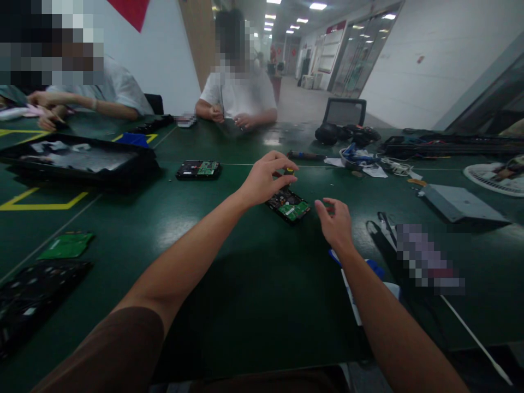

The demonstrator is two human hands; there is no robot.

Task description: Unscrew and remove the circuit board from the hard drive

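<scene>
My left hand [266,180] reaches over a hard drive [290,207] that lies on the green table with its green circuit board up. Thumb and fingers pinch a small yellow-and-black piece [290,171], which looks like the handle of a screwdriver; its lower part is hidden. Just right of the drive hovers my right hand [336,221], fingers apart and slightly curled, with nothing in it. A second hard drive [198,170] rests farther left. At the near left are a bare green circuit board [67,245] and a black drive [36,300].
A black tray [141,166] holding pale pieces stands at left. Under my right forearm lie white and blue items [350,295]. To the right are a grey metal box [462,203], cables [395,166] and a white round grille [491,183]. Two people [245,98] sit across the table.
</scene>
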